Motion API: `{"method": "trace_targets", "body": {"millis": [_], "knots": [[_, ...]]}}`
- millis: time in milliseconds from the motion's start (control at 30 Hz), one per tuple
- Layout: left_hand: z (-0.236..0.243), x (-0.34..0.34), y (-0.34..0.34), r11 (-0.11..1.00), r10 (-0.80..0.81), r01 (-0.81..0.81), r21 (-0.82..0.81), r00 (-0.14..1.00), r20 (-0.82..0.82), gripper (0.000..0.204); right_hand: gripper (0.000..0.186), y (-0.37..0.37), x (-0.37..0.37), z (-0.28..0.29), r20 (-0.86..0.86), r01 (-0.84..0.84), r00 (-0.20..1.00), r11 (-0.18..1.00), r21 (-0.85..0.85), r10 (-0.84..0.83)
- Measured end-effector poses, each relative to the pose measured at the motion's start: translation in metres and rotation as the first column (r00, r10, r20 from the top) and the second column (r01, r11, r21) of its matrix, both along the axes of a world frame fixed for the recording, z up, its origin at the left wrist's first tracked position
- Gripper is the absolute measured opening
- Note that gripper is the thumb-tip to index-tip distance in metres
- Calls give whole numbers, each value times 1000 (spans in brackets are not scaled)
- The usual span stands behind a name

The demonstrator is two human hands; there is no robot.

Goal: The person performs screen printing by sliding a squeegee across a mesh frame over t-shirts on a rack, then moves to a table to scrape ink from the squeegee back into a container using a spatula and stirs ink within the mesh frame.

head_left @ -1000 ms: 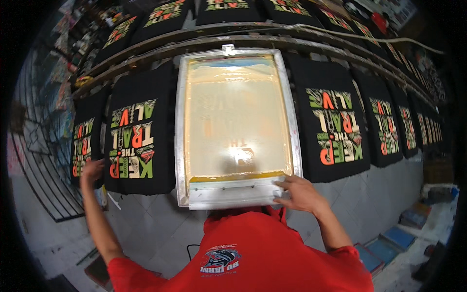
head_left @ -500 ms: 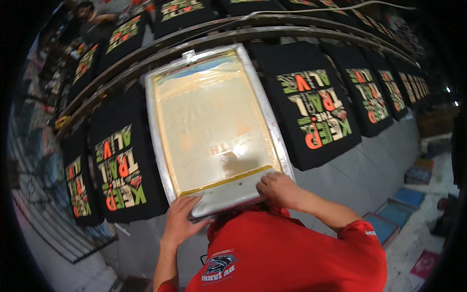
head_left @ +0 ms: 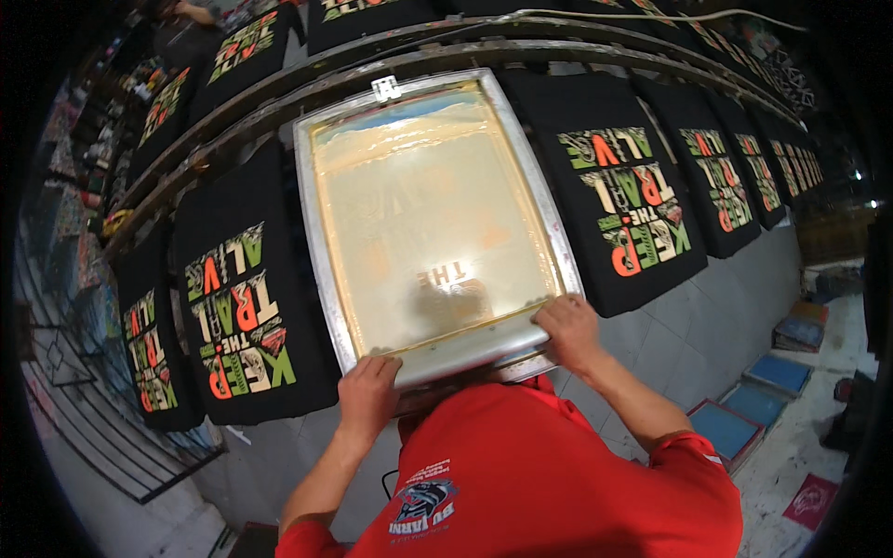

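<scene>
A metal-framed printing screen (head_left: 327, 251) with a pale yellow mesh lies flat on the long print table in front of me. My left hand (head_left: 367, 395) grips its near edge at the left corner. My right hand (head_left: 567, 327) grips the same near edge at the right corner. A black printed shirt (head_left: 244, 307) with green, orange and cream lettering lies just left of the screen. Another black printed shirt (head_left: 625, 200) lies just right of it. My red shirt fills the lower middle of the view.
Rows of black printed shirts (head_left: 763, 167) run along the table to both sides and on a farther table behind a metal rail (head_left: 279, 93). Blue-meshed screens (head_left: 744, 409) lie on the tiled floor at lower right. Another person (head_left: 181, 23) stands at far top left.
My left hand has come off the shirt at the left and taken the screen's near edge. The view has swung so the screen sits tilted.
</scene>
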State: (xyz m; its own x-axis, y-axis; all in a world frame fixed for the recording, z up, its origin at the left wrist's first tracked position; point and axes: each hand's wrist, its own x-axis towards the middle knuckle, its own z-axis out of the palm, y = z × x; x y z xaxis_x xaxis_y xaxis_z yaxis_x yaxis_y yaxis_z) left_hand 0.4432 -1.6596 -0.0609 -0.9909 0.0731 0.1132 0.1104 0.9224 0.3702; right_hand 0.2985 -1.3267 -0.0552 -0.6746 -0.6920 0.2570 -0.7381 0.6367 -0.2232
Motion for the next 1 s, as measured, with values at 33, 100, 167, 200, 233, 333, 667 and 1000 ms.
{"method": "trace_targets", "body": {"millis": [33,100,167,200,233,333,667,1000], "knots": [[12,-9,-6,999,6,-6,31,1000,5,35,24,-7,-11,9,37,-11,999,1000,-22,12],[33,-50,-22,996,6,-2,93,999,-38,31,27,-24,-43,14,25,20,1000,999,-48,-18],[37,-104,-52,998,48,-43,45,994,-103,25,30,-46,-92,22,-65,20,998,999,-45,-22],[34,-138,-70,998,66,-67,-8,996,-52,25,30,-57,-126,19,-163,26,986,999,-21,-29],[32,-175,-85,997,56,-61,-45,994,-98,28,31,-69,-163,12,-244,38,969,999,-3,-38],[18,-277,-123,982,141,-157,-108,980,-140,27,22,-122,-270,6,-255,51,966,998,38,-40],[-58,-310,-133,959,248,-278,-65,924,-291,28,22,-140,-309,-56,-270,89,960,996,29,-78],[40,-58,-33,996,79,-83,19,985,154,44,44,-20,-55,35,33,-33,999,965,259,25]]}}
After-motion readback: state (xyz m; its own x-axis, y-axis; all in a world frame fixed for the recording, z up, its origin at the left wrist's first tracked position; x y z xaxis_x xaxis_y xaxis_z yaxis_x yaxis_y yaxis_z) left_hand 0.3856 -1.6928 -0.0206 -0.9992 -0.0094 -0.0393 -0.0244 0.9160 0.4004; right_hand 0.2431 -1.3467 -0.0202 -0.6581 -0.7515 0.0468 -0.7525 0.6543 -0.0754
